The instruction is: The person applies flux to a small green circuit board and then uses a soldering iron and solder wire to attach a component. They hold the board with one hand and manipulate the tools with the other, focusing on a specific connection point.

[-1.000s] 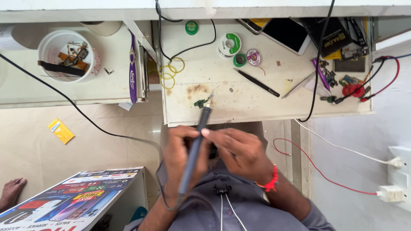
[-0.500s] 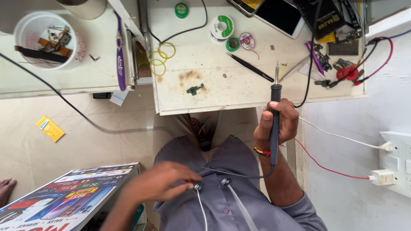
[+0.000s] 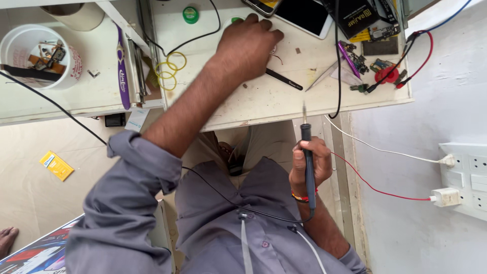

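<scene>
My right hand (image 3: 320, 167) grips a dark soldering iron (image 3: 305, 134) upright in front of the table's near edge, its metal tip pointing at the worn white tabletop (image 3: 264, 104). The iron's black cable runs down across my grey shirt. My left hand (image 3: 248, 40) reaches far over the table, palm down with curled fingers, and covers small reels of which only a green edge (image 3: 236, 20) shows. What lies under its fingers is hidden. A slim black tool (image 3: 284, 79) lies just right of that hand.
A phone (image 3: 304, 15), circuit parts and red clips (image 3: 388, 76) crowd the table's far right. Yellow rubber bands (image 3: 170, 71), a purple tool (image 3: 120, 66) and a white cup (image 3: 38, 53) of parts sit left. A wall socket (image 3: 464, 177) with plugs is right.
My left hand has risen from my lap and stretched out onto the table over the reels. My right hand with the iron has drawn back a little from the table edge.
</scene>
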